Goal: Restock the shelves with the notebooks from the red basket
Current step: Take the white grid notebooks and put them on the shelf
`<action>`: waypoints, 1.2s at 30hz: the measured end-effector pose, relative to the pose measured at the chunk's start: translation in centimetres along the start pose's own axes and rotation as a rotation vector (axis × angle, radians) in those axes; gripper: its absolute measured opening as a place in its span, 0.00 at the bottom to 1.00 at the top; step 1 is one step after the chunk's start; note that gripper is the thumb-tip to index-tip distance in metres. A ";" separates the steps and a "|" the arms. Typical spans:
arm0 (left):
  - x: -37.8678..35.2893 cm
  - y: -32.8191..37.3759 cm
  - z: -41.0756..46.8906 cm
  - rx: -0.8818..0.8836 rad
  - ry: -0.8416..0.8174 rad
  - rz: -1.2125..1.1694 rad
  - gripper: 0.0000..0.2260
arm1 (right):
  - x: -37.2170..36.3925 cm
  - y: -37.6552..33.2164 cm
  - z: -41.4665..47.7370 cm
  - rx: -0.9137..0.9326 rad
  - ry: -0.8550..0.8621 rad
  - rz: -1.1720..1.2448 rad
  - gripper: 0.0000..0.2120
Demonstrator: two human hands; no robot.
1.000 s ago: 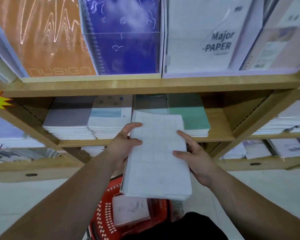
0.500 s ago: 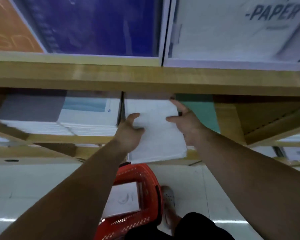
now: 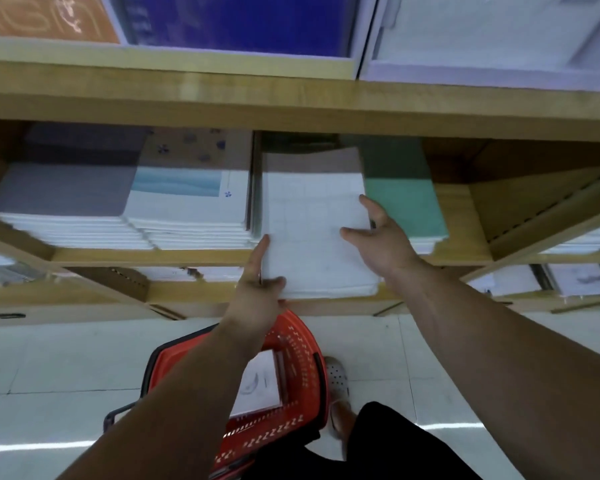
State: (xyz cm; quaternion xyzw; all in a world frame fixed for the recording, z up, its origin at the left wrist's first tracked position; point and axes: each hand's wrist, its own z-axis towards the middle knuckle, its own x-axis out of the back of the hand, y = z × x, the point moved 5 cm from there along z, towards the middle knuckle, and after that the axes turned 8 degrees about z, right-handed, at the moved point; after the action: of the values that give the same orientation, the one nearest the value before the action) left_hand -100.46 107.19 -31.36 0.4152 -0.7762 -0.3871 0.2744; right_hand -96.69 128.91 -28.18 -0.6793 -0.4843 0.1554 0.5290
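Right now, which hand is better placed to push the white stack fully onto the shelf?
Left, probably: left hand grips the white stack at its overhanging near corner; right hand rests along its side, by the green stack.

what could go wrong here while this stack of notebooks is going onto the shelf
1. The white notebooks overhang the shelf edge; if the left hand lets go early, they may slide off toward the red basket.
2. The slot is tight: the right hand could get pinched against, or shove, the green stack.
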 end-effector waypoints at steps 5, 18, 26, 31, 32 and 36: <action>0.6 0.3 -0.5 -0.052 0.001 0.069 0.34 | -0.4 2.3 -4.2 -0.064 -0.060 0.098 0.39; 1.7 4.8 4.9 0.009 0.249 -0.120 0.23 | -1.7 -1.7 3.6 0.024 0.039 0.008 0.36; -0.3 2.0 2.9 0.005 0.229 -0.211 0.26 | -2.0 1.7 1.6 0.021 0.103 -0.097 0.33; -1.2 3.3 4.3 -0.003 0.173 -0.244 0.29 | -2.2 0.3 3.2 0.066 0.149 -0.169 0.35; -1.3 3.8 4.8 0.004 0.161 -0.262 0.29 | -2.1 -0.2 3.6 0.070 0.145 -0.184 0.35; -1.3 4.6 5.6 0.023 0.160 -0.396 0.26 | -2.0 -0.6 4.6 0.080 0.111 -0.237 0.36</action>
State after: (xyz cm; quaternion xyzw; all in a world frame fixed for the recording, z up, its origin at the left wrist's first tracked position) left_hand -105.98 112.08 -30.75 0.5922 -0.6595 -0.3902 0.2491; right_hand -101.33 129.82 -30.05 -0.6033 -0.5247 0.0732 0.5961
